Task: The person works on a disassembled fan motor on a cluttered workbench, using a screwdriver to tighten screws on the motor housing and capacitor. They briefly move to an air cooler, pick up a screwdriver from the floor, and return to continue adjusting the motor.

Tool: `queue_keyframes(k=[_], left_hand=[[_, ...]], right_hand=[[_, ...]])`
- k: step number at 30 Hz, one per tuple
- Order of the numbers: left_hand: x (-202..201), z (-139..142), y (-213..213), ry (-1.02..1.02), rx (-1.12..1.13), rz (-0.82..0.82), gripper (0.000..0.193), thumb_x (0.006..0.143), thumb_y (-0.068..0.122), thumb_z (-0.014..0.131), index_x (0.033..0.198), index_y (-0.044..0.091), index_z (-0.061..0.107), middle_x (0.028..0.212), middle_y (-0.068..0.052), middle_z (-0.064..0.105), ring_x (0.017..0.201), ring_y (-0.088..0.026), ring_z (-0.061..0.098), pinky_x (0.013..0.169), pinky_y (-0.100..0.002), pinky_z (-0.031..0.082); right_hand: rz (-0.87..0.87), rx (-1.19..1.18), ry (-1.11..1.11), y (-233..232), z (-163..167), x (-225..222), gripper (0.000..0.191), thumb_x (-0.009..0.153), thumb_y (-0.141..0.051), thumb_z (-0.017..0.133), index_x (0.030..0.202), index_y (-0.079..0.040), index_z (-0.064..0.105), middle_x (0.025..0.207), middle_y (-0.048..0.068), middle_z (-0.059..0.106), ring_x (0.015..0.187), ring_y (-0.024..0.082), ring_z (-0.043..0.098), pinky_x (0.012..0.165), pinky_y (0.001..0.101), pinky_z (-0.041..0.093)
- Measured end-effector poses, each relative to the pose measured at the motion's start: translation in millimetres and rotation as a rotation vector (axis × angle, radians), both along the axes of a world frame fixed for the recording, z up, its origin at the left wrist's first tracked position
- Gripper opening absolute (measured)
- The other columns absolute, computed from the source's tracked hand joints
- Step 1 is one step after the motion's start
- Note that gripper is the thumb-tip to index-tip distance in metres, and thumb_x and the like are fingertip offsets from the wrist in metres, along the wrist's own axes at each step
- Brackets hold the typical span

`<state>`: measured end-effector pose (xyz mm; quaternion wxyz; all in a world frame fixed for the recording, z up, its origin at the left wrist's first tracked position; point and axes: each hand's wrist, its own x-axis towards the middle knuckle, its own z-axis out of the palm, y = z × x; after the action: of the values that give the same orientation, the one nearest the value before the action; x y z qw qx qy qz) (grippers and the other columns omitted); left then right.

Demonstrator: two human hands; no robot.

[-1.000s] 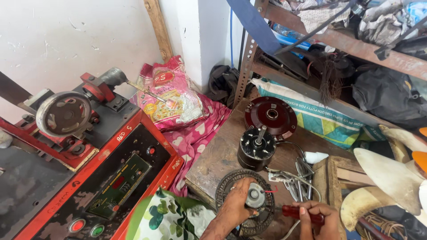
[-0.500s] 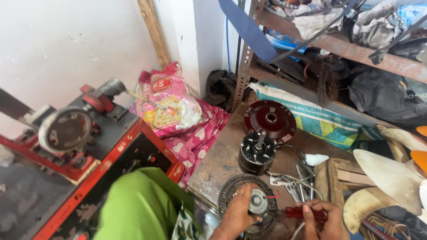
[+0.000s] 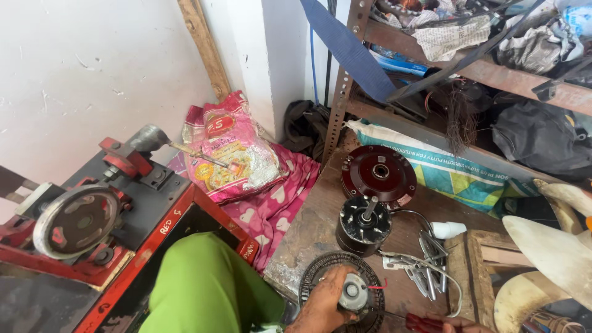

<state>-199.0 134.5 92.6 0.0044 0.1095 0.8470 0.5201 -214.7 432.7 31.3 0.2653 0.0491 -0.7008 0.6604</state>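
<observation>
My left hand (image 3: 322,303) grips a round black toothed ring (image 3: 372,269) with a silver hub (image 3: 353,291) in its middle, lying on a worn wooden board (image 3: 308,228). My right hand (image 3: 461,324) shows only at the bottom edge, closed on a red-handled screwdriver (image 3: 422,320) whose tip points towards the hub. Just beyond stand a black motor core with an upright shaft (image 3: 364,225) and a maroon round cover (image 3: 378,172). A green-clothed knee (image 3: 206,287) sits left of my left hand.
A red and black machine with a wheel (image 3: 80,222) fills the left. A pink printed bag (image 3: 231,154) lies on pink cloth. Metal hand tools and white wires (image 3: 431,262) lie right of the motor. White fan blades (image 3: 549,253) and a cluttered metal rack (image 3: 493,68) are at right.
The view has tipped up, so both hands sit lower in frame. The green-clothed knee has come into view at the bottom. Both hands keep their hold.
</observation>
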Motion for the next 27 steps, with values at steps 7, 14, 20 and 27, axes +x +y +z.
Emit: queue_keyframes(k=[7, 14, 20, 27], left_hand=[[4.7, 2.4, 0.0, -0.045, -0.036, -0.013, 0.089, 0.062, 0.004, 0.092, 0.138, 0.008, 0.046, 0.135, -0.015, 0.057, 0.133, -0.037, 0.051, 0.11, -0.043, 0.043], [-21.6, 1.8, -5.1, 0.017, -0.096, -0.379, 0.091, 0.06, 0.006, 0.094, 0.138, 0.01, 0.047, 0.137, -0.015, 0.059, 0.132, -0.037, 0.054, 0.11, -0.042, 0.044], [-43.8, 1.9, -0.3, 0.027, -0.1, -0.612, 0.094, 0.058, 0.012, 0.095, 0.139, 0.012, 0.047, 0.138, -0.014, 0.06, 0.136, -0.035, 0.053, 0.118, -0.045, 0.038], [-34.3, 7.8, 3.5, 0.028, -0.131, -0.568, 0.092, 0.063, 0.01, 0.095, 0.141, 0.009, 0.044, 0.141, -0.02, 0.055, 0.141, -0.043, 0.044, 0.123, -0.054, 0.02]], right_hand=[[-0.086, 0.065, -0.132, -16.8, 27.5, 23.6, 0.028, 0.101, 0.003, 0.059, 0.115, 0.0, 0.034, 0.098, 0.025, 0.064, 0.099, 0.033, 0.075, 0.09, 0.0421, 0.065], [-0.229, 0.151, -0.228, -35.3, 62.0, 47.0, 0.029, 0.096, 0.004, 0.061, 0.114, 0.001, 0.038, 0.093, 0.023, 0.067, 0.09, 0.03, 0.075, 0.079, 0.0391, 0.062], [-0.529, 0.209, -0.168, -44.3, 53.8, 82.1, 0.032, 0.099, 0.004, 0.065, 0.118, -0.001, 0.04, 0.094, 0.019, 0.069, 0.087, 0.023, 0.072, 0.08, 0.0306, 0.057], [-0.701, 0.162, -0.201, -91.8, 81.8, 98.4, 0.027, 0.102, 0.008, 0.063, 0.118, 0.0, 0.042, 0.092, 0.017, 0.069, 0.084, 0.019, 0.073, 0.077, 0.0271, 0.057]])
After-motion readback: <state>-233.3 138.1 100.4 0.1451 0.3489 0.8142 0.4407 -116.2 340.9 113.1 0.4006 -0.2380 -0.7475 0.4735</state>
